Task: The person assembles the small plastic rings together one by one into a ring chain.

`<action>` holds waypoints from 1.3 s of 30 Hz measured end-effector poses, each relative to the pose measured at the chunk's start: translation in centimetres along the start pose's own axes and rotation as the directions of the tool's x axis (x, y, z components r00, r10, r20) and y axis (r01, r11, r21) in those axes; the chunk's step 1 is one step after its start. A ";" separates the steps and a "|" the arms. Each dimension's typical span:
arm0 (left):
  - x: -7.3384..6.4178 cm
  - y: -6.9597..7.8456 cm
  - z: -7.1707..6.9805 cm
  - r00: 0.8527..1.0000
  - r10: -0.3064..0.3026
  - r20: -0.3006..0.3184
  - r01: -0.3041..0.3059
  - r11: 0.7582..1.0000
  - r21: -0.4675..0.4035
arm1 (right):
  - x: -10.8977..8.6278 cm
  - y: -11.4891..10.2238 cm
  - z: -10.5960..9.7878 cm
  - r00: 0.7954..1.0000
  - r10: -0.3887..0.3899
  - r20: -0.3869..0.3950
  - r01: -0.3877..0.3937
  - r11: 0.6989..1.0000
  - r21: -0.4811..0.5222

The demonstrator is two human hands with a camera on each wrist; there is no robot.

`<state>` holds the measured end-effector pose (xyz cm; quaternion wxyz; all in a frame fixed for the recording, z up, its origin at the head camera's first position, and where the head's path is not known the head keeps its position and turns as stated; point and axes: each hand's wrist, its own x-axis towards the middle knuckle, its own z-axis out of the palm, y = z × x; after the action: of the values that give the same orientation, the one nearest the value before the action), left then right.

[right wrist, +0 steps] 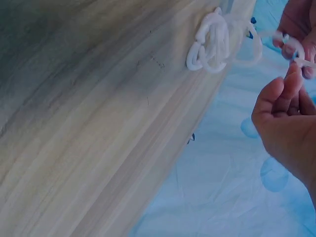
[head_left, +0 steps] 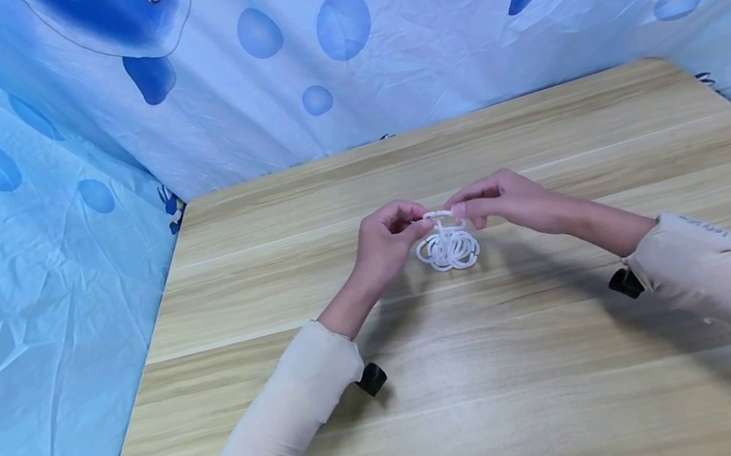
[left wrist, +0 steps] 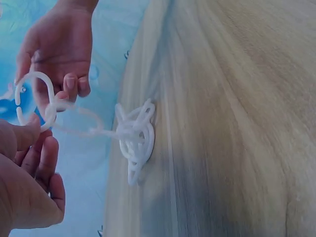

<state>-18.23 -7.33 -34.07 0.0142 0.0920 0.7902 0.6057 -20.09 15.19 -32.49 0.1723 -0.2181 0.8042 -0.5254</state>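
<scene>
Both hands are raised over the table around one white plastic C-shaped link [left wrist: 51, 98], which has a small gap in its ring. My left hand [head_left: 387, 240] pinches it between thumb and fingers. On its other side, the right hand [head_left: 508, 204] pinches the same link by its edge. More links hang from it in a chain, blurred in the left wrist view. The chain runs down to a heap of white links [head_left: 448, 250] on the wooden tabletop. Several links lie tangled over each other in that heap [right wrist: 213, 42].
The wood-grain table [head_left: 479, 401] has its far edge beyond the hands. Blue curtains [head_left: 304, 22] with sea-animal prints hang behind it and at the left side. Each pale sleeve [head_left: 292, 399] has a small black device [head_left: 371, 378] at its wrist.
</scene>
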 end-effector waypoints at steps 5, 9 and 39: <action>0.2 -0.5 -1.2 0.995 -0.096 -0.034 0.091 0.988 -0.127 | -0.3 -0.1 -0.7 0.989 0.007 -0.147 -0.012 0.999 -0.030; 0.2 -1.0 -2.9 0.981 -0.176 -0.087 0.161 0.974 -0.159 | -0.7 0.2 -1.1 0.980 0.038 -0.193 -0.051 0.997 -0.060; -0.8 -4.6 -9.9 0.866 -0.440 -0.238 0.469 0.880 0.078 | -1.7 2.3 -1.5 0.933 -0.032 -0.359 -0.064 0.966 -0.251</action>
<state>-19.39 -18.07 -35.92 0.0655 -0.1617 0.8252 0.5372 -19.80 18.09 -33.98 -0.0037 -0.1320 0.8855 -0.4454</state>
